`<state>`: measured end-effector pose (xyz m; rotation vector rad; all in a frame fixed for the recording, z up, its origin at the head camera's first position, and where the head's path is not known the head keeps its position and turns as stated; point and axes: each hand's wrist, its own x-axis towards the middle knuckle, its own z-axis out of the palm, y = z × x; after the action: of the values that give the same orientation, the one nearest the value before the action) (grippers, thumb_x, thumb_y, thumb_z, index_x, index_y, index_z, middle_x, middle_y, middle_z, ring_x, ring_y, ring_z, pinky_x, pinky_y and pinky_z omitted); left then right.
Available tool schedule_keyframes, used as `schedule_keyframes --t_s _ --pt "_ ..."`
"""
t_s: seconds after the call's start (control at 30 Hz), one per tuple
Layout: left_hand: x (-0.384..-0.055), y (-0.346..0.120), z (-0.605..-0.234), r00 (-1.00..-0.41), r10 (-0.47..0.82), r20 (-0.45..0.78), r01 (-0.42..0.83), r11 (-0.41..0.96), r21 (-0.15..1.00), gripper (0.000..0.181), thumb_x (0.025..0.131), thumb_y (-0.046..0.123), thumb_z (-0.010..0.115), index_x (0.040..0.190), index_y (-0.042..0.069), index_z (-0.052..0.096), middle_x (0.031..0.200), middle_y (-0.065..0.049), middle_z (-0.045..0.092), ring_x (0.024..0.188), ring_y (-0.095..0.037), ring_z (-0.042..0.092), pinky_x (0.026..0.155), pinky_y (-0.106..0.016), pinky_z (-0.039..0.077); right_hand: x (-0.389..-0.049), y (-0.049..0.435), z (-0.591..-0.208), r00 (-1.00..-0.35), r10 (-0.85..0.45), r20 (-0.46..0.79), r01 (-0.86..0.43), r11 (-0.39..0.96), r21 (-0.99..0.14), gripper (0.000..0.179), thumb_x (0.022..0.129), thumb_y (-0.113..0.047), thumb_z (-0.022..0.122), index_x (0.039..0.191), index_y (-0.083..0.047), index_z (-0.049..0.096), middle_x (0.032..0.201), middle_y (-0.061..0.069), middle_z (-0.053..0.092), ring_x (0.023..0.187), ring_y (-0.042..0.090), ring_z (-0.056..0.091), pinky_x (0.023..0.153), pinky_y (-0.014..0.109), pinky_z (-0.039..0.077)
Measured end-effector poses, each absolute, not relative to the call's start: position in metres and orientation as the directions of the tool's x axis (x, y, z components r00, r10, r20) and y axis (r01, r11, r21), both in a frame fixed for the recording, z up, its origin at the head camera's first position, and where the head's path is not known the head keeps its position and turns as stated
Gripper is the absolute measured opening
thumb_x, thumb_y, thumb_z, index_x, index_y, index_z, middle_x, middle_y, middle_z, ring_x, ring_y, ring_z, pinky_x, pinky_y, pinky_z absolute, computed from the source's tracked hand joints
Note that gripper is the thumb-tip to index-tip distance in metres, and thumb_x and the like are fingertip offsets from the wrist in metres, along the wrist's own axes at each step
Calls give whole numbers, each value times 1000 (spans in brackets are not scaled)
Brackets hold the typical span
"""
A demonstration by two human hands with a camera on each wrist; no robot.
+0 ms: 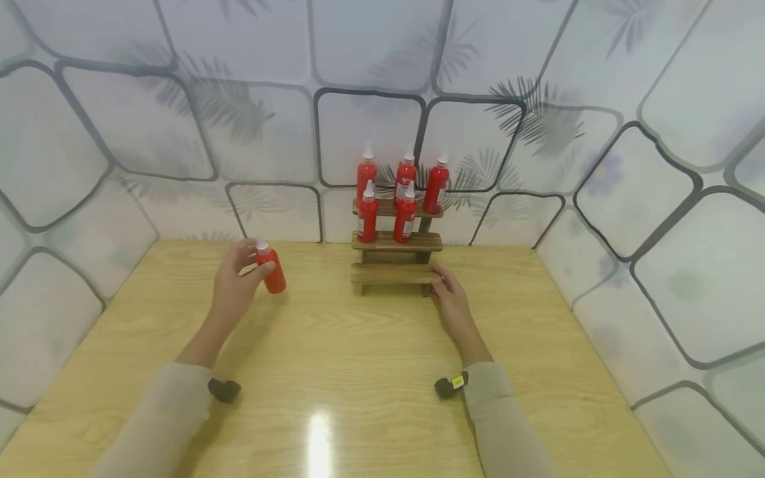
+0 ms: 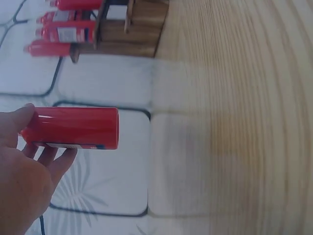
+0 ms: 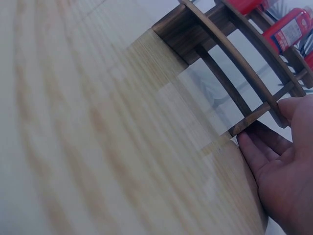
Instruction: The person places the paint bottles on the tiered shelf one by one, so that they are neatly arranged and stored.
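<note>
My left hand [image 1: 234,282] holds a red bottle [image 1: 275,273] with a white nozzle top, thumb on one side and fingers on the other. The bottle leans slightly in the head view; in the left wrist view its base [image 2: 117,128] appears raised off the table. To its right stands a three-step wooden rack [image 1: 391,273]. My right hand [image 1: 452,302] grips the right end of the lowest step, thumb [image 3: 288,106] on the step and fingers by the side support. Three red bottles [image 1: 437,189] stand on the top step and two more [image 1: 367,220] on the middle one.
The light wood tabletop [image 1: 335,345] extends around the rack. Patterned white walls [image 1: 269,133] close off the back and both sides, with the rack near the back wall. A bright reflection [image 1: 319,441] lies on the table's near part.
</note>
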<state>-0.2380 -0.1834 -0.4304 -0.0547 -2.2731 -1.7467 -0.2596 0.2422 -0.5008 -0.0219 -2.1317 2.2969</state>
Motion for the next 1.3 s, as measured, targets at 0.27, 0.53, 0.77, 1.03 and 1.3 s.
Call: schedule_keyframes --t_s 0.27,0.53,0.77,1.03,1.3 --pt "-232 -147 -422 -966 -20 258 247 233 941 49 93 15 73 137 9 51 136 -12 59 119 -19 57 107 -44 51 -260 240 -500 -1000 4 -9 9 -89 -996 44 107 -19 48 149 -8 44 156 22 38 143 36 43 116 39 41" --pt "-236 -100 -415 -952 93 290 303 173 937 49 91 10 75 135 9 55 133 -14 61 123 -33 59 105 -47 52 -260 241 -501 -1000 -8 -17 17 -70 -997 45 108 -22 47 151 -10 42 158 19 35 145 34 40 118 39 39" --pt "-242 -59 -413 -946 185 267 297 164 941 51 91 12 74 138 15 54 136 -8 60 127 -30 57 106 -47 51 -262 240 -503 -1000 -11 -10 11 -47 -999 45 107 -24 49 150 -11 44 156 20 37 143 35 42 117 39 41" --pt "-255 -12 -410 -920 246 305 344 134 929 48 92 12 73 136 17 55 131 -8 63 120 -27 61 104 -46 52 -260 239 -501 -1000 -5 6 -5 -45 -999 44 108 -23 48 150 -9 44 157 20 37 143 35 42 117 41 40" --pt "-264 31 -407 -898 311 313 366 128 922 52 94 18 72 142 17 52 138 -7 60 127 -24 58 109 -40 49 -262 243 -501 -1000 1 -4 4 -61 -998 43 108 -20 47 149 -8 45 154 19 42 139 32 47 114 37 44"
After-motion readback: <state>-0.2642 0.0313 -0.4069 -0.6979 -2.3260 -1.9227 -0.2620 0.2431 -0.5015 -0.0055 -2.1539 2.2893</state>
